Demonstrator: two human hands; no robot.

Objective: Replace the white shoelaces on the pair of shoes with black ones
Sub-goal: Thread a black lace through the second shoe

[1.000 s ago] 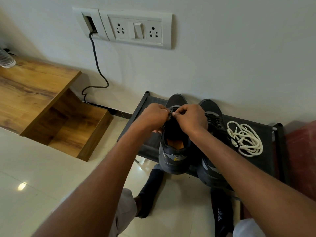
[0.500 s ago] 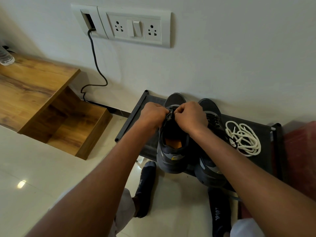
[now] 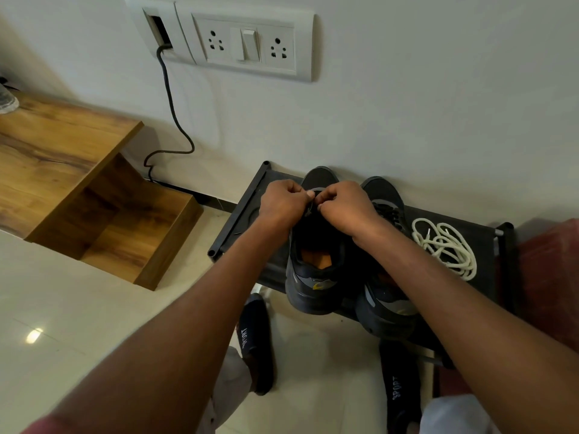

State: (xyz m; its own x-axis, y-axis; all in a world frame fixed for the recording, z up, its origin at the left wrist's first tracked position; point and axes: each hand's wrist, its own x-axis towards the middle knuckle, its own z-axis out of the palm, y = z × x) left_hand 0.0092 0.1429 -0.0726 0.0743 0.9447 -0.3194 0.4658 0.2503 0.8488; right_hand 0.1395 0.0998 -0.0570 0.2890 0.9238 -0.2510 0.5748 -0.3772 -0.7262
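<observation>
Two dark shoes are placed side by side on a black rack (image 3: 238,220) against the wall, toes toward the wall. The left shoe (image 3: 315,277) is positioned under both hands; its orange insole is visible through the open collar. The right shoe (image 3: 388,308) is set just beside it, partly covered by the right forearm, with black lacing seen near its toe end.

The left hand (image 3: 282,205) is held over the forward part of the left shoe, fingers curled, thumb and fingertips pinched together at the lace area. The right hand (image 3: 347,208) is held opposite, fingers likewise curled and pinched close against the left hand's. A thin dark strand, taken to be the black lace (image 3: 308,209), is seen between the two hands; how much of it is held by each hand cannot be told, as the fingertips are hidden.

The white laces (image 3: 445,245) are left in a loose bundle on the rack, to the right of the right shoe and apart from the hands.

A wall socket panel (image 3: 247,42) with a dark cable (image 3: 172,114) is noted above, and a wooden shelf unit (image 3: 78,183) to the left.
</observation>
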